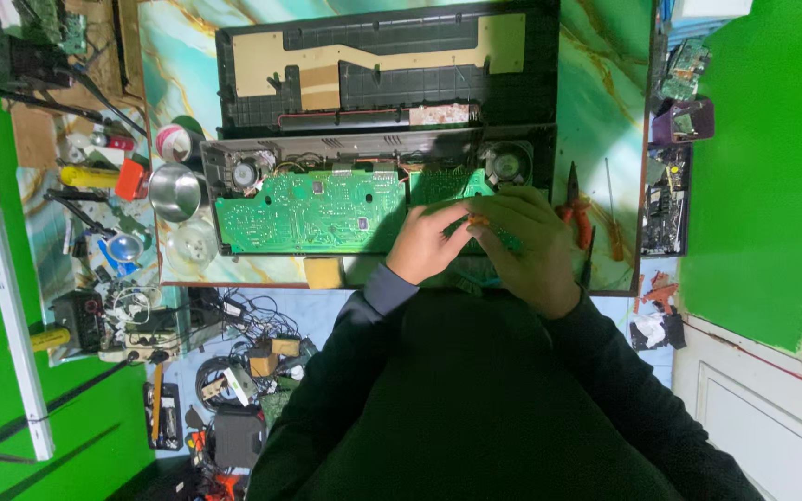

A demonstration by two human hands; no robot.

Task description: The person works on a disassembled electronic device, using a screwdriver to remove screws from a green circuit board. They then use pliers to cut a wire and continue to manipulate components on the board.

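Note:
An opened black electronic keyboard case (382, 148) lies on a marbled green table (605, 111), its long green circuit board (308, 211) exposed between two round speakers. My left hand (433, 241) and my right hand (531, 246) meet over the right end of the board. Between their fingertips sits a small orange tool handle (478, 223); which hand grips it is unclear. Both sleeves are dark.
The case's lid (373, 65) lies at the back. Red-handled pliers (575, 209) and an orange screwdriver (613, 227) rest right of my hands. A steel cup (176, 191), tape roll (174, 142) and yellow sponge (324, 272) sit left. Tools and cables litter the floor.

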